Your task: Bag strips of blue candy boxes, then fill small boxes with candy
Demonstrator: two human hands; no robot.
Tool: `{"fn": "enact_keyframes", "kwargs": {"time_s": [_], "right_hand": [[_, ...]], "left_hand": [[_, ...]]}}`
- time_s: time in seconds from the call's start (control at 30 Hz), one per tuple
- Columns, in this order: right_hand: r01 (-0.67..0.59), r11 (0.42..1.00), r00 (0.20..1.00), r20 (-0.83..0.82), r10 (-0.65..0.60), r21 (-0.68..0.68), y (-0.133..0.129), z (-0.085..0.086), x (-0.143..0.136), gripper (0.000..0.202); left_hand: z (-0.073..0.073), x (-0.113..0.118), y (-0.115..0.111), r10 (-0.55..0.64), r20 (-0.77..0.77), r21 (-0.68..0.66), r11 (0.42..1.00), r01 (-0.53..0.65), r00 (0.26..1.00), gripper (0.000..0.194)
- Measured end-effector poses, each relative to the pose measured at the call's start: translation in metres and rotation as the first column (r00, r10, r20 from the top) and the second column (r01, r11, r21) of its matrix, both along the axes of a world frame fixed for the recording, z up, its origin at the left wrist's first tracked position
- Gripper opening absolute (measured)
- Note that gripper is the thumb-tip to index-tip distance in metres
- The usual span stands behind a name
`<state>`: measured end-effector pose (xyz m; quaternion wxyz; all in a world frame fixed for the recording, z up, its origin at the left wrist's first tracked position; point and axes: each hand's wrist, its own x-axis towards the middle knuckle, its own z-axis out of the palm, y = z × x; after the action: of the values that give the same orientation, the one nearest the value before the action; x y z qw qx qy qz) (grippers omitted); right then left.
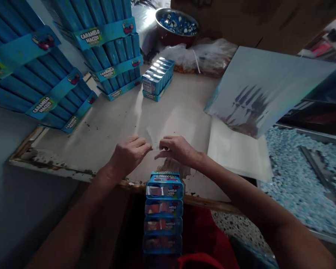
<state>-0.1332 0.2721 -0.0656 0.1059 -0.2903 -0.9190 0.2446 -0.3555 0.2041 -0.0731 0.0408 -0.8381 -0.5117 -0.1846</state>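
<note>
Both hands are over the worn white tabletop, close together but apart. My left hand has its fingers pressed together; what they hold, if anything, is too small to make out. My right hand is curled, thumb and fingertips near each other, with something thin and clear faintly visible between the two hands. Just below them, a column of blue candy boxes runs from the table edge down against my body. Farther back on the table stands a blue display tray filled with small boxes.
Tall stacks of blue display trays stand at the left. Behind are a metal bowl of wrapped candies and clear plastic bags. At right are white sheets, a translucent panel and a bin of blue-white pieces.
</note>
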Motion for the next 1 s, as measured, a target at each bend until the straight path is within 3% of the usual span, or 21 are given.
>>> {"fn": "enact_keyframes", "kwargs": {"time_s": [0.1,0.2,0.3,0.43,0.57,0.67,0.87,1.0], "right_hand": [[0.063,0.996,0.992,0.103,-0.07,0.069,-0.014,0.004,0.017,0.027],[0.113,0.992,0.983,0.14,-0.119,0.051,-0.031,0.006,0.031,0.029],[0.153,0.988,0.975,0.156,-0.155,0.025,-0.04,0.007,0.036,0.031],[0.143,0.984,0.97,0.183,-0.16,0.102,-0.042,0.006,0.036,0.024],[0.133,0.968,0.966,0.19,-0.174,0.211,-0.054,0.0,0.043,0.009],[0.152,0.957,0.959,0.199,-0.203,0.245,-0.067,-0.007,0.05,0.009],[0.14,0.978,0.964,0.204,-0.171,0.157,-0.084,-0.013,0.058,0.01],[0.178,0.981,0.958,0.213,-0.189,0.072,-0.089,-0.007,0.058,0.011]], "left_hand": [[-0.005,-0.001,-0.014,-0.024,-0.095,0.147,0.988,0.038,0.995,0.024],[-0.011,0.002,-0.024,-0.038,-0.111,0.285,0.956,0.068,0.993,0.011],[-0.017,0.007,-0.029,-0.046,-0.061,0.355,0.933,0.064,0.997,0.007],[-0.019,0.007,-0.034,-0.026,-0.013,0.395,0.918,0.029,1.0,0.012],[-0.02,0.004,-0.047,-0.052,-0.02,0.343,0.938,0.056,0.998,0.022],[-0.023,0.006,-0.058,-0.078,0.011,0.288,0.955,0.071,0.997,0.021],[-0.018,0.014,-0.071,-0.067,0.14,0.162,0.986,0.044,0.988,0.01],[-0.001,0.016,-0.072,-0.024,0.121,0.002,1.0,0.024,0.992,0.022]]}}
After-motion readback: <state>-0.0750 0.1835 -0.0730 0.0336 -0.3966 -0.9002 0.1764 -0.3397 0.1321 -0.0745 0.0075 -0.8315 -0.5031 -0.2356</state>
